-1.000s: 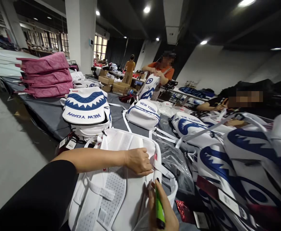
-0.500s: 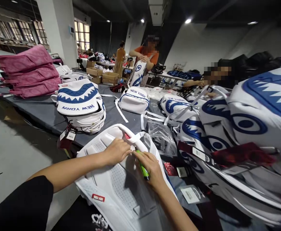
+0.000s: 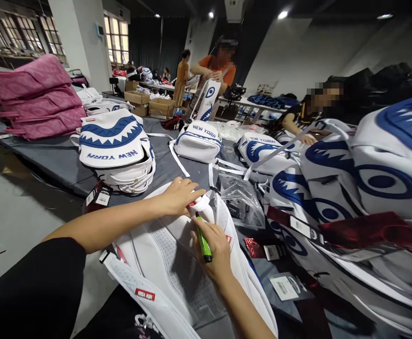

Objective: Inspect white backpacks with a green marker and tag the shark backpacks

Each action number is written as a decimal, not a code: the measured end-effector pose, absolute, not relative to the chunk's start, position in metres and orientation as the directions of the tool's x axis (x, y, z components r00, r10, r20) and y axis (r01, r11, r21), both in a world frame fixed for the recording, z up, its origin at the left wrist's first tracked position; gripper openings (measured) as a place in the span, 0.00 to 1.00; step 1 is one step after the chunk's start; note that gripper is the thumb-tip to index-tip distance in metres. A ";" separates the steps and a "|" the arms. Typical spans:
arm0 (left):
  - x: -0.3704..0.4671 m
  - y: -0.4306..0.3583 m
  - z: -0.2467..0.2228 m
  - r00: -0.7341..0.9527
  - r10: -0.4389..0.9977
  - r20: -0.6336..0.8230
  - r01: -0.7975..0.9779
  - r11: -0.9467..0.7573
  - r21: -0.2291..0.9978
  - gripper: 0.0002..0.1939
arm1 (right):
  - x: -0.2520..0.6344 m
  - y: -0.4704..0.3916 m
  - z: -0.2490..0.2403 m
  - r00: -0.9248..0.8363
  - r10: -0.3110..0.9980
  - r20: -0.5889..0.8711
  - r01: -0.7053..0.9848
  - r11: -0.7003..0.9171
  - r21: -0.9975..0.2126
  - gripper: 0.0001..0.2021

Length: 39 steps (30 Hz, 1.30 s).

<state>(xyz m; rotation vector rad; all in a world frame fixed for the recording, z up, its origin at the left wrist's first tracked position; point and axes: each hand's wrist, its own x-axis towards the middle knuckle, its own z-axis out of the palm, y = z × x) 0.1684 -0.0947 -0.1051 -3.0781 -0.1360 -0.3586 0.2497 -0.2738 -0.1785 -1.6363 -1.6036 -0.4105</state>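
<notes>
A white backpack [image 3: 156, 245] lies back side up in front of me, its straps and a red label showing. My left hand [image 3: 181, 197] grips the white top strap of the backpack, near its upper edge. In my right hand [image 3: 213, 245] is a green marker-like tool [image 3: 203, 240] with a black end, held against the palm. The fingertips of this hand are close below the left hand, by the strap; whether they also pinch something is hidden.
White-and-blue bags [image 3: 112, 141] are stacked at the left, beside pink bags [image 3: 39, 99]. More printed backpacks [image 3: 382, 181] crowd the right. A clear plastic bag [image 3: 243, 200] and tags [image 3: 285, 286] lie nearby. Other people work across the table.
My left hand has moved up to the top strap. My right hand has turned more upright with the green tool. The shoulder strap at the left now shows its end.
</notes>
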 end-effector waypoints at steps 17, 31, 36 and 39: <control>0.201 -0.088 -0.153 0.987 -0.064 0.148 -0.027 -0.971 -0.237 0.66 | 0.261 -0.289 -0.205 0.373 0.776 0.509 0.696 0.129 -0.706 0.19; 0.217 -0.086 -0.159 0.996 -0.087 0.022 -0.080 -0.972 -0.220 0.65 | 0.285 -0.298 -0.169 0.334 0.892 0.306 0.715 -0.028 -0.698 0.14; 0.220 -0.091 -0.163 0.998 -0.047 0.047 -0.031 -0.953 -0.301 0.46 | 0.285 -0.287 -0.172 0.331 0.909 0.254 0.735 -0.079 -0.674 0.14; 0.219 -0.091 -0.162 0.997 -0.058 0.057 -0.038 -0.954 -0.296 0.39 | 0.291 -0.282 -0.170 0.319 0.913 0.252 0.736 -0.072 -0.673 0.15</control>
